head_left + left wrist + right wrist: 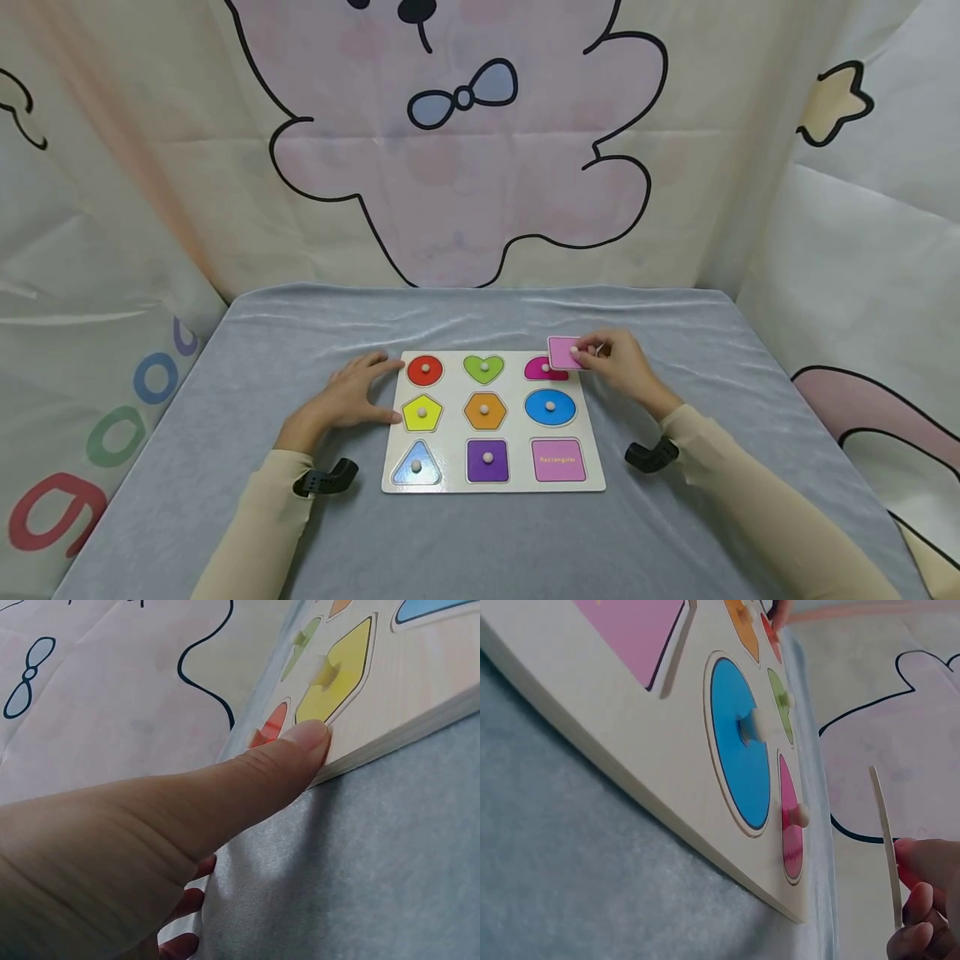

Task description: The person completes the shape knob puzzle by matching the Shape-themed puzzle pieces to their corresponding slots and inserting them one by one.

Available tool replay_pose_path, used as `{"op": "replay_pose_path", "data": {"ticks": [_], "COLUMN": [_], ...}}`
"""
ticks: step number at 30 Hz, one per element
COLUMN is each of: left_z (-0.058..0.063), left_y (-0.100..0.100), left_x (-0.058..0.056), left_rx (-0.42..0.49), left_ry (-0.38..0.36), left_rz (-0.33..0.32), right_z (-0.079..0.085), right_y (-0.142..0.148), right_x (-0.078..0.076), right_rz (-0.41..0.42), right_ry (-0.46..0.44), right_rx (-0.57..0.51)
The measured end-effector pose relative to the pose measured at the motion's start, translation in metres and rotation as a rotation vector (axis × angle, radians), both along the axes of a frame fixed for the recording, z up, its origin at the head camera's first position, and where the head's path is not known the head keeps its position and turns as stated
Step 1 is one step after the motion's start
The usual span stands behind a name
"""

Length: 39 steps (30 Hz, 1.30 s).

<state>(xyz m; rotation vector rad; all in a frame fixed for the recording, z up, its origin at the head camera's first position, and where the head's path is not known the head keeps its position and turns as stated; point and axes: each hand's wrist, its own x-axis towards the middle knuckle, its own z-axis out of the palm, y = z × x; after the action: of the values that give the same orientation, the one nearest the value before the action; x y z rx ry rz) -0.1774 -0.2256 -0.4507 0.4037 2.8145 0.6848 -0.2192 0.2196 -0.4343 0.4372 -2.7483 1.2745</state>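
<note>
A white wooden peg puzzle board point(450, 454) lies on the cloth, with knobbed shapes set in it. My right hand point(618, 362) pinches a pink rectangular puzzle piece point(561, 352) by its knob, raised over the board's far right corner. In the right wrist view that piece point(887, 847) shows edge-on, apart from the board. At the near right, the rectangle slot point(558, 471) has no piece and shows a printed word. My left hand point(341, 400) rests at the board's left edge, fingers spread; its thumb point(300, 742) touches the edge beside the yellow pentagon point(337, 671).
Other pieces in the board include a blue oval point(550, 418), purple square point(477, 471) and light blue triangle point(417, 475). Grey-blue cloth point(480, 550) covers the table. A printed curtain point(465, 183) hangs behind, and more fabric stands at both sides.
</note>
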Motion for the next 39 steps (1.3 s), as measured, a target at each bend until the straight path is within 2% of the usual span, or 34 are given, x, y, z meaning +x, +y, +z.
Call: {"op": "replay_pose_path", "data": {"ticks": [8, 11, 15, 20, 30, 39], "left_z": [0.000, 0.000, 0.000, 0.000, 0.000, 0.001], "left_y": [0.000, 0.000, 0.000, 0.000, 0.000, 0.000], "left_x": [-0.001, 0.000, 0.000, 0.000, 0.000, -0.001], "left_rx": [-0.003, -0.005, -0.004, -0.008, -0.007, -0.006], "left_ry": [0.003, 0.005, 0.006, 0.008, 0.007, -0.004], "left_rz": [-0.005, -0.007, -0.009, -0.007, -0.015, -0.004], "right_z": [0.001, 0.001, 0.001, 0.001, 0.004, -0.006], "right_y": [-0.002, -0.003, -0.004, -0.005, -0.010, -0.009], "right_x": [0.009, 0.012, 0.018, 0.023, 0.037, 0.046], "right_rz": [0.012, 0.016, 0.037, 0.077, 0.113, 0.167], "right_ry": [0.012, -0.010, -0.033, -0.016, -0.072, -0.053], "right_rx": [-0.018, -0.020, -0.023, -0.035, -0.045, -0.082]}}
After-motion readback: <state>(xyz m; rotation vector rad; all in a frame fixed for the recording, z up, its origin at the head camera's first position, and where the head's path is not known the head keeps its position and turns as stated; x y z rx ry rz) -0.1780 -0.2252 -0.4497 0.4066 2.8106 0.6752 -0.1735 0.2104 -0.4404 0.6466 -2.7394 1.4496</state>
